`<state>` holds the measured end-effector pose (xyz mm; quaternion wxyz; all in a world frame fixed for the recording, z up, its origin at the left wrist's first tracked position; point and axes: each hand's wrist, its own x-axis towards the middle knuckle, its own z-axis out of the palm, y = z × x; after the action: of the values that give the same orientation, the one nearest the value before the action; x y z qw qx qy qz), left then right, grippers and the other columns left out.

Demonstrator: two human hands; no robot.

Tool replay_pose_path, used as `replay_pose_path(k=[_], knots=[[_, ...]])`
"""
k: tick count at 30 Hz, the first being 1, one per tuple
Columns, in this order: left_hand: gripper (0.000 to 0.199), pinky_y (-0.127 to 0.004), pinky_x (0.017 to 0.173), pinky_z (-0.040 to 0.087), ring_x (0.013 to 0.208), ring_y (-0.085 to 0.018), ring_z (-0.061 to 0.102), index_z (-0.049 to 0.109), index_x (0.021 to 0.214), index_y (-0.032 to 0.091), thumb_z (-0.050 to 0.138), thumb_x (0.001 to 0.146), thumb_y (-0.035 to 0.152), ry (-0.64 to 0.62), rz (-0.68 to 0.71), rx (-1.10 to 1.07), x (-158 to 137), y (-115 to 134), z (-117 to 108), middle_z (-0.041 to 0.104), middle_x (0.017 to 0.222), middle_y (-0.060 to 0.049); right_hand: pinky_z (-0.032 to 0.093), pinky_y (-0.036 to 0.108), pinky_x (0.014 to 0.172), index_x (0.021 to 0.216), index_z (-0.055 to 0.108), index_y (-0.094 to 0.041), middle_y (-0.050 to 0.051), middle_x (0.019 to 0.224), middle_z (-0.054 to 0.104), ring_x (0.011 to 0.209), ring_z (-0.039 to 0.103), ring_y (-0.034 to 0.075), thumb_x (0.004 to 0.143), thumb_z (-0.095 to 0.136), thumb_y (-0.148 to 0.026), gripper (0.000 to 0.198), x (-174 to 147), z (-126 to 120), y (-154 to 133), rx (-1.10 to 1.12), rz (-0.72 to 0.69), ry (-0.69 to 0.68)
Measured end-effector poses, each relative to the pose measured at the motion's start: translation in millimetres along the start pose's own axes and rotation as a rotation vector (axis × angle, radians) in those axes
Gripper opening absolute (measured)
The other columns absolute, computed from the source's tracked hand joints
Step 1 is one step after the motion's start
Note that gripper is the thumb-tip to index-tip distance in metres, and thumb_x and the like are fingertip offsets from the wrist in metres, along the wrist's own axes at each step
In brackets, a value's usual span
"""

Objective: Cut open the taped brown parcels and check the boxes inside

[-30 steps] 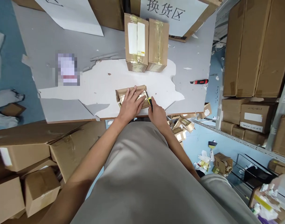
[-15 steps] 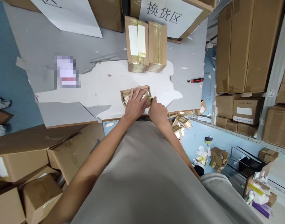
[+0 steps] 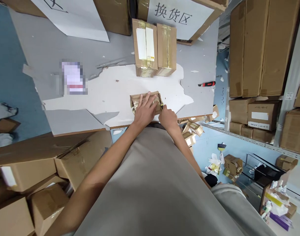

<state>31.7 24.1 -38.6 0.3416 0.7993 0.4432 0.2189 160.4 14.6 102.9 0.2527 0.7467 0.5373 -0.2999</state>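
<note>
- Left hand [image 3: 145,110]: fingers spread, pressing small brown taped cardboard box [image 3: 135,99] beneath it.
- Right hand [image 3: 168,117]: closed round yellow-and-black cutter [image 3: 162,106], mostly hidden, at box's right end.
- Red-and-black utility knife [image 3: 207,84]: well right of both hands.

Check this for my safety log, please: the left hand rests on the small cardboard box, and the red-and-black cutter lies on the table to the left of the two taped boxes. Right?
Not quite: the head view shows the red-and-black cutter to the right of the two taped boxes. The rest holds.
</note>
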Motion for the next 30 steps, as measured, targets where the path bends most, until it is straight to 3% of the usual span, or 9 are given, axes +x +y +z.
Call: replay_pose_path(k=[11, 14, 16, 19, 22, 25, 30], knots=[[0.044, -0.076, 0.147, 0.012, 0.182, -0.034, 0.022, 0.067, 0.152, 0.024, 0.042, 0.115, 0.022, -0.029, 0.009, 0.071, -4, 3, -6, 0.055, 0.179, -0.013, 0.060, 0.045, 0.106, 0.150, 0.059, -0.007, 0.030, 0.138, 0.078, 0.134, 0.078, 0.038, 0.115, 0.044, -0.016, 0.039, -6, -5, 14, 0.014, -0.053, -0.076], [0.047, -0.076, 0.147, 0.012, 0.181, -0.035, 0.023, 0.064, 0.157, 0.022, 0.043, 0.116, 0.026, -0.036, 0.003, 0.080, -7, 4, -11, 0.053, 0.180, -0.014, 0.060, 0.044, 0.101, 0.144, 0.064, -0.014, 0.024, 0.127, 0.082, 0.122, 0.080, 0.038, 0.115, 0.047, -0.021, 0.034, -17, -5, 37, 0.045, -0.099, -0.066], [0.052, -0.075, 0.147, 0.010, 0.182, -0.037, 0.021, 0.057, 0.165, 0.020, 0.046, 0.115, 0.030, -0.022, -0.024, 0.091, -8, 5, -15, 0.050, 0.182, -0.015, 0.059, 0.043, 0.098, 0.146, 0.063, -0.019, 0.018, 0.119, 0.085, 0.111, 0.081, 0.036, 0.115, 0.047, -0.024, 0.035, -14, 1, 62, 0.147, -0.122, 0.018], [0.067, -0.073, 0.147, 0.013, 0.182, -0.040, 0.017, 0.045, 0.176, 0.018, 0.054, 0.113, 0.038, 0.020, -0.097, 0.128, -13, 8, -23, 0.043, 0.186, -0.018, 0.059, 0.037, 0.093, 0.133, 0.065, -0.024, 0.010, 0.109, 0.085, 0.091, 0.081, 0.028, 0.116, 0.047, -0.030, 0.026, 24, 24, 97, 0.454, -0.115, 0.151], [0.074, -0.070, 0.144, 0.022, 0.182, -0.042, 0.018, 0.041, 0.179, 0.018, 0.058, 0.111, 0.042, 0.091, -0.226, 0.196, -26, 8, -29, 0.033, 0.190, -0.021, 0.058, 0.030, 0.076, 0.099, 0.061, -0.024, 0.007, 0.096, 0.081, 0.066, 0.073, 0.018, 0.116, 0.047, -0.037, 0.026, 88, 59, 111, 0.790, -0.051, 0.069], [0.071, -0.071, 0.142, 0.027, 0.181, -0.042, 0.021, 0.041, 0.180, 0.018, 0.052, 0.111, 0.034, 0.152, -0.352, 0.248, -50, 4, -35, 0.029, 0.191, -0.023, 0.057, 0.025, 0.070, 0.098, 0.055, -0.025, 0.006, 0.096, 0.080, 0.070, 0.073, 0.016, 0.114, 0.049, -0.039, 0.022, 145, 91, 100, 1.054, -0.006, 0.027], [0.076, -0.073, 0.141, 0.028, 0.179, -0.042, 0.023, 0.044, 0.180, 0.022, 0.051, 0.104, 0.021, 0.262, -0.484, 0.250, -99, -16, -44, 0.028, 0.191, -0.021, 0.060, 0.025, 0.090, 0.110, 0.057, -0.022, 0.009, 0.109, 0.083, 0.096, 0.076, 0.014, 0.111, 0.052, -0.041, 0.019, 184, 117, 59, 1.204, -0.099, -0.034]])
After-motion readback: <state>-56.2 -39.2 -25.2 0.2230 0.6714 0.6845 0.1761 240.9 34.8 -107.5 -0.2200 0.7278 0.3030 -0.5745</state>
